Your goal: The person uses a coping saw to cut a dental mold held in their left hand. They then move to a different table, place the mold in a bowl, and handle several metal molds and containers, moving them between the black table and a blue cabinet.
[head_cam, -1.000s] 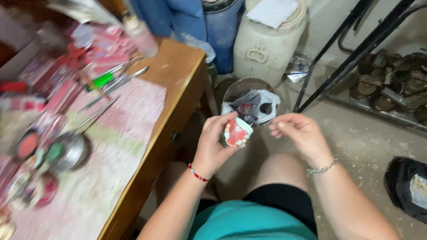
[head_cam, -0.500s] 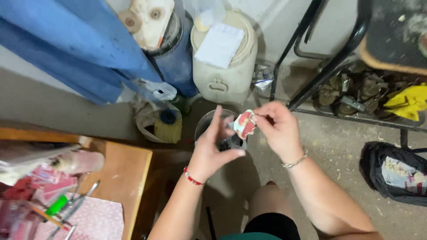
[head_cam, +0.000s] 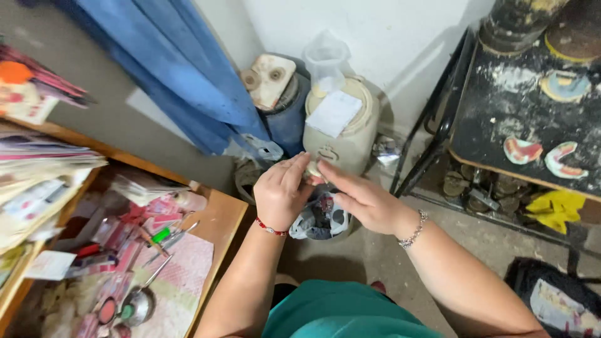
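Both hands meet over the bin (head_cam: 321,220), the left hand (head_cam: 282,191) cupped around a small pale piece (head_cam: 312,169) and the right hand (head_cam: 363,201) pinching its right edge.

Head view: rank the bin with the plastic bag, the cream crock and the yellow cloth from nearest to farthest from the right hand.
1. Bin with the plastic bag: just below the right hand.
2. Cream crock: behind the hand, by the wall.
3. Yellow cloth: far right, under the black stand.
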